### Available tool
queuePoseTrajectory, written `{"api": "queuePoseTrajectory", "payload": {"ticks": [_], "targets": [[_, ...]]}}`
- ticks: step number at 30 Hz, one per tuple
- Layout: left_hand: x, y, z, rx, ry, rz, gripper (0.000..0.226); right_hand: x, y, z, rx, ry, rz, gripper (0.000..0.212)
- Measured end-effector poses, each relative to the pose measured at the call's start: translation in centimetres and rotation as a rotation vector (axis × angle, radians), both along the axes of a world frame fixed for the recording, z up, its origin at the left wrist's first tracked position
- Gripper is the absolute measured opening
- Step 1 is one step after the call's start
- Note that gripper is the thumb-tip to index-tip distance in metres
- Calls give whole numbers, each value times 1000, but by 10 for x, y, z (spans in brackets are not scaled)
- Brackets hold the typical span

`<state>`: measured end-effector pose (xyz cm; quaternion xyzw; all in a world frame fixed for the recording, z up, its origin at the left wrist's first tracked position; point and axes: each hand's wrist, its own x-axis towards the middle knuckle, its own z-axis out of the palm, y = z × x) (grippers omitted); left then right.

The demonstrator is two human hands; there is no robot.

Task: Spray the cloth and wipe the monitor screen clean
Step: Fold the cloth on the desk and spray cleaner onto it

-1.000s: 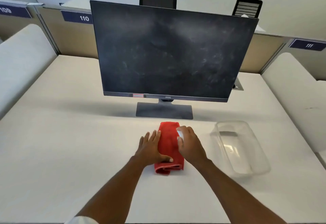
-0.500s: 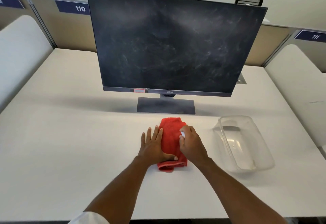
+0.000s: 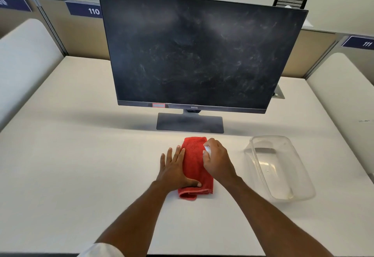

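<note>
A folded red cloth lies on the white desk in front of the monitor stand. My left hand rests flat on the cloth's left side, fingers spread, thumb across its near end. Over the cloth's right side, my right hand is closed around a small white spray bottle; only its top shows between the fingers. The black monitor stands behind, its dark screen covered in pale smudges and streaks.
A clear plastic tub sits on the desk right of my right hand. The monitor's flat base lies just beyond the cloth. Padded dividers flank the desk on both sides, and two chair backs rise behind the monitor.
Both hands stay on the cloth. My right hand with the bottle has shifted slightly toward the cloth's far end. The camera has shifted a little.
</note>
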<state>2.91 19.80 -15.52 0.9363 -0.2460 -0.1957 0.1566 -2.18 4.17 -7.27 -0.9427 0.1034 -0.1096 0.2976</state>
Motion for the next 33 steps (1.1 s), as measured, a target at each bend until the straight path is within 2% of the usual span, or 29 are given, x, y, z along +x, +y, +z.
{"api": "queuePoseTrajectory", "payload": {"ticks": [6, 11, 14, 18, 23, 29, 33], "targets": [[0, -1, -1, 7, 4, 5, 137, 3, -5, 0, 15, -44, -22, 12], [0, -1, -2, 2, 1, 11, 140, 8, -12, 6, 46, -95, -112, 23], [0, -1, -2, 3, 1, 12, 141, 9, -16, 9, 22, -94, -79, 19], [0, -1, -2, 9, 2, 14, 140, 10, -14, 9, 31, -75, -54, 12], [0, -1, -1, 9, 1, 16, 138, 11, -11, 8, 53, -45, -13, 16], [0, -1, -2, 5, -7, 13, 138, 0, -11, 2, -17, 138, 140, 8], [0, -2, -4, 1, -11, 18, 139, -7, -15, -1, -2, 135, 124, 16]]}}
